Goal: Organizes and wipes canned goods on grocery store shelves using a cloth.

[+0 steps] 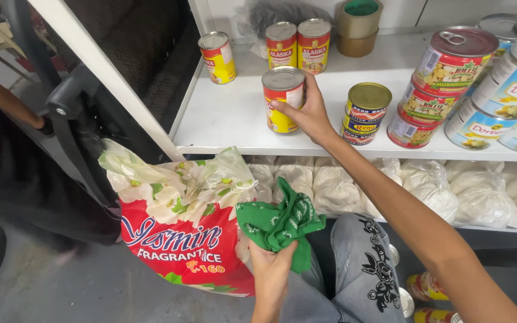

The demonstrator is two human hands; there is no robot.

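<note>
Down low, the left hand point(270, 269) has its grip bunched tight around a crumpled green cloth point(280, 220), held just above the knee of grey printed jeans point(363, 269). Right beside the cloth, touching it, a rice sack point(178, 227) leans on the floor, red below, white with green leaves above, its top gathered shut so the contents stay hidden. Low at the right, a few cans point(426, 287) lie on the floor by the leg.

Up a level: the lower shelf holds a row of clear bags point(336, 191) packed with something white, knotted and pressed side by side.

Now the top shelf point(222, 119). The right hand point(309, 113) reaches in, grip clamped on a red-and-yellow can point(282, 98), fingers wrapped around its right side; the can stands upright near the front edge. Just right of the hand sits a short stack of gold-lidded tins point(366, 112), then a stack of mushroom cans point(444, 84), with bigger blue-and-white cans point(504, 98) tilted against them. Further back stand a lone yellow can point(217, 57) and a pair of red cans point(297, 43) side by side, all sealed. At the very back, two tape rolls point(359, 27) are stacked.
</note>
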